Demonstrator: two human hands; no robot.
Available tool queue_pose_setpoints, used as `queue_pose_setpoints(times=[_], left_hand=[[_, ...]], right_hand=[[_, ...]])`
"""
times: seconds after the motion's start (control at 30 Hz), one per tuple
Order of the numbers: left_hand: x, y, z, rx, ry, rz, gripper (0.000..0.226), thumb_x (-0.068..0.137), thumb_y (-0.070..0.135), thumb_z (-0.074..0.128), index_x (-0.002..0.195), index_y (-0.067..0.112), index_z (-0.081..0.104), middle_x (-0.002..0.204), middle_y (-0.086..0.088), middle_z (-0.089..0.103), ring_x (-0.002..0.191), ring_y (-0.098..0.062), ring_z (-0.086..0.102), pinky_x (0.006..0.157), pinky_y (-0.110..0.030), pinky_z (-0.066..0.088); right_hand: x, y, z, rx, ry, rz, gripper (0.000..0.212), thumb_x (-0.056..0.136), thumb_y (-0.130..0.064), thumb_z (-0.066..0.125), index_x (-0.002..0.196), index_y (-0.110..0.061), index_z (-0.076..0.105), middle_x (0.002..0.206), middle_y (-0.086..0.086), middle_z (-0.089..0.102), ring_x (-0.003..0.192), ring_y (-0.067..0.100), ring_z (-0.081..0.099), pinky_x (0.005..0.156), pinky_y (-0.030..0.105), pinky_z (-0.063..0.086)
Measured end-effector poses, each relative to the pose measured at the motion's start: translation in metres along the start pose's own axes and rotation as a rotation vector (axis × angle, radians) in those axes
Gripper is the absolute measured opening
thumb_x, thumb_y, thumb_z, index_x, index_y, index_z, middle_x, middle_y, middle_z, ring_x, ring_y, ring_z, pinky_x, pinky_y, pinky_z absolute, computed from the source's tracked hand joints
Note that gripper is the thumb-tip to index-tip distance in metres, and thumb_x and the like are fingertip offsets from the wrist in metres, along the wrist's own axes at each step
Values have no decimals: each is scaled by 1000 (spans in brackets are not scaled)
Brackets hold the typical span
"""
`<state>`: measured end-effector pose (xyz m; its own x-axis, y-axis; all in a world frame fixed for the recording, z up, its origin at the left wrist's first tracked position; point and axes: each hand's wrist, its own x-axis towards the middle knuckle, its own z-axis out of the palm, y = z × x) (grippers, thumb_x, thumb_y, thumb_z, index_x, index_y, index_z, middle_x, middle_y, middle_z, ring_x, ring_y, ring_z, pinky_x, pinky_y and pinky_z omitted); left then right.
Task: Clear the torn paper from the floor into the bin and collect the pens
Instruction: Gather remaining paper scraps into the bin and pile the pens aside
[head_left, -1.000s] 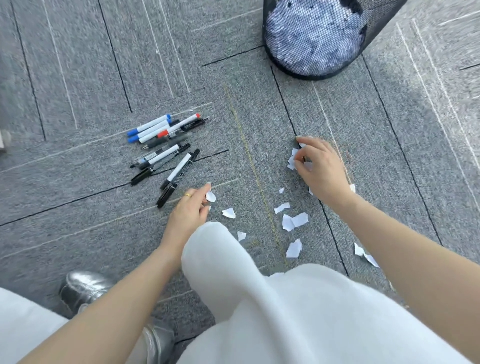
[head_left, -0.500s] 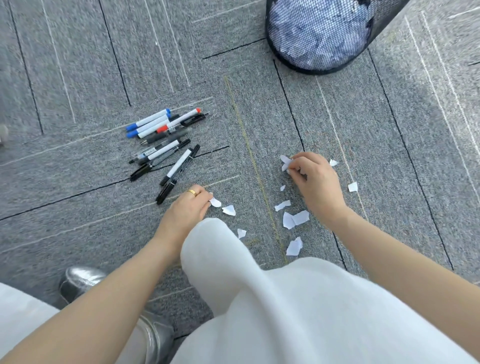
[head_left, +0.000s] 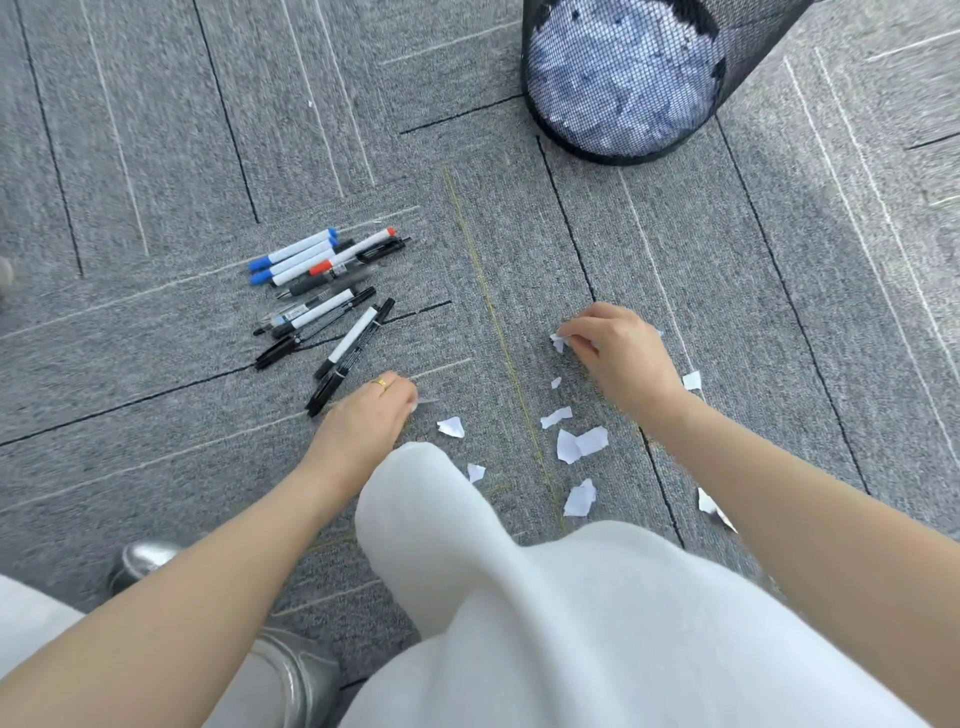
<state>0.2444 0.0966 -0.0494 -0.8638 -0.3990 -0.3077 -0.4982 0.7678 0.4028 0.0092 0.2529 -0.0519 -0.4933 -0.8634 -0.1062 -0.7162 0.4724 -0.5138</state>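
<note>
Right hand (head_left: 621, 353) pinched paper scrap (head_left: 557, 342); left hand (head_left: 371, 415), fingers curled, pinched blurred scrap at floor. Loose scraps (head_left: 576, 444) lay between hands, pens (head_left: 322, 296) beside left. Risk: small pinched scraps slipping free before mesh bin (head_left: 623, 83); more hidden under knee.

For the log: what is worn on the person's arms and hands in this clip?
Both forearms are bare, with no sleeves, gloves or watch in view. The left hand wears a thin gold ring on one finger. The right hand shows no jewellery.
</note>
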Motion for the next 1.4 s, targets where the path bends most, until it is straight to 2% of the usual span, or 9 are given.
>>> queue_pose_setpoints(times=[0.17, 0.27, 0.43, 0.6, 0.73, 0.83, 1.07, 1.23, 1.4], left_hand=[[10, 16, -19, -244, 123, -206, 10, 92, 12, 49, 95, 8, 58, 89, 2, 54, 85, -22, 53, 69, -31, 35], [36, 38, -57, -314, 234, -158, 11, 92, 12, 50, 96, 9, 59, 85, 2, 56, 79, -20, 53, 64, -31, 38], [109, 97, -154, -432, 442, 53, 8, 92, 13, 51, 94, 10, 59, 76, 11, 50, 65, -2, 44, 58, -16, 34], [185, 169, -256, -420, 662, 245, 6, 89, 14, 56, 84, 15, 60, 71, 14, 51, 64, 4, 46, 59, -8, 37], [233, 186, -276, -56, 417, 86, 13, 88, 12, 55, 92, 14, 67, 95, 0, 63, 98, -21, 58, 88, -33, 44], [245, 184, -269, 131, 262, -17, 24, 90, 5, 46, 104, 12, 65, 112, -4, 64, 115, -27, 51, 111, -44, 22], [230, 183, -270, -10, 403, 105, 12, 87, 26, 60, 80, 21, 51, 87, 5, 54, 86, -16, 47, 95, -36, 31], [192, 165, -251, -96, 687, 540, 10, 88, 17, 51, 86, 9, 56, 83, 0, 53, 77, -16, 50, 72, -28, 39], [168, 120, -182, 206, 361, 915, 21, 91, 19, 46, 89, 7, 63, 84, -9, 61, 76, -26, 56, 71, -34, 41]], right_hand=[[5, -6, -15, 264, 21, 383, 19, 87, -12, 60, 103, -9, 69, 89, 1, 68, 59, 11, 55, 54, 11, 43], [10, -20, -56, 640, 151, 563, 10, 83, -17, 64, 86, -23, 71, 77, -4, 69, 65, 18, 59, 60, 24, 49], [44, -73, -189, 1071, 413, 207, 10, 77, -14, 70, 76, -24, 72, 75, -7, 71, 75, 9, 65, 77, 23, 53], [128, -74, -276, 671, 766, 2, 4, 78, -17, 70, 81, -19, 68, 66, -9, 67, 61, 7, 59, 63, 25, 50], [164, -53, -277, 139, 346, 247, 21, 82, -22, 67, 101, -15, 60, 87, -1, 64, 61, 4, 55, 55, 21, 47], [167, -55, -270, -65, 197, 233, 15, 85, -19, 63, 98, -13, 65, 94, 2, 65, 74, 13, 59, 68, 25, 52], [156, -60, -276, -91, 232, 251, 16, 80, -8, 67, 96, -12, 68, 92, 3, 64, 82, 16, 59, 76, 28, 48], [146, -59, -267, -81, 344, 223, 14, 87, -23, 57, 92, -17, 69, 91, 0, 70, 67, 8, 58, 69, 32, 51], [108, -56, -229, -9, 758, -37, 21, 85, -19, 49, 99, -17, 64, 102, -5, 56, 96, 10, 52, 91, 35, 45]])
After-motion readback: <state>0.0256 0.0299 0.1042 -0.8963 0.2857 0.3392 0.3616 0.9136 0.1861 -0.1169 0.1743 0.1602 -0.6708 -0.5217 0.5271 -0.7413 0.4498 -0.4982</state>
